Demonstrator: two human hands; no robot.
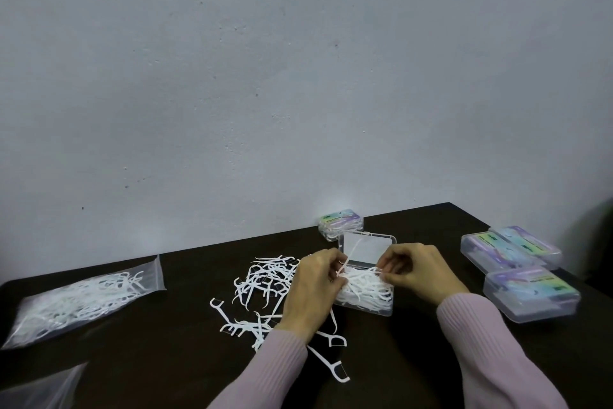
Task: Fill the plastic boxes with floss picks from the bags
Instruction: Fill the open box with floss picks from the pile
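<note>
The left hand [313, 279] curls its grip around a small bunch of floss picks [341, 271] at the left edge of the open plastic box [365, 292]. The right hand [411, 267] pinches picks at the box's right side, fingers bent. The box sits at the centre of the dark tabletop [166, 359], heaped with white picks lying crosswise, its clear lid [366, 249] raised toward the wall. One pick sticks up and away from the left grip. Loose picks [262, 279] are scattered left of the box, pointing every way. Four closed boxes are in view: one [341, 223] behind the lid, three [517, 262] clustered at the right. One filled bag [79, 302] lies far left, long axis slanting toward the wall; another bag [43, 388] shows at the bottom-left corner.
</note>
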